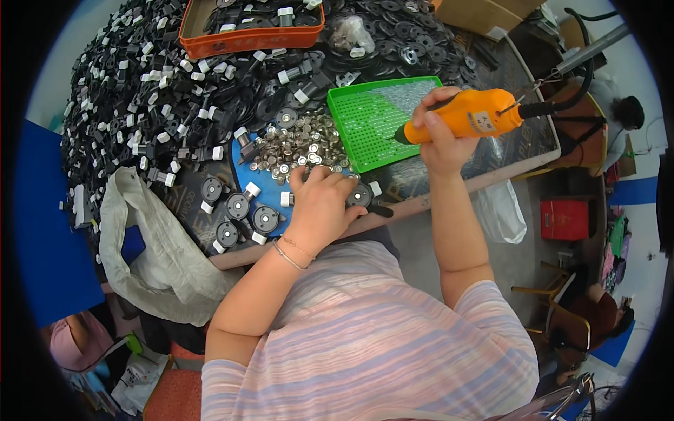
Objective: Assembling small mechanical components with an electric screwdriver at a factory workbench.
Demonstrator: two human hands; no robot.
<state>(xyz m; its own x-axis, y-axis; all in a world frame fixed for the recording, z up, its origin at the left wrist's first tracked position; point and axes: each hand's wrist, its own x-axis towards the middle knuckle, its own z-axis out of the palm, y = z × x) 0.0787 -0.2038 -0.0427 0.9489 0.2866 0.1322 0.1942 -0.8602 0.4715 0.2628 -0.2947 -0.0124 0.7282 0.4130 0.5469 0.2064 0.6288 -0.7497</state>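
Orange Driver (pixel 469 114) Poised Over Green Tray (pixel 358 133)

I see the right hand (pixel 444 145) gripping it, tip (pixel 401 135) slanted; the left hand (pixel 321 200) curls by a black wheel (pixel 361 196), hold unclear; a squarer tip should likely bite truer.

The green tray's rim (pixel 342 132) blocks low leftward passage for the right hand (pixel 445 142).

A brown cardboard box (pixel 477 17) sat at the upper right. Lower, near the right edge, was a red box (pixel 564 219), with a white plastic bag (pixel 503 216) to its left. A broad blue panel (pixel 60 224) filled the far left, above a co-worker in pink (pixel 76 338).
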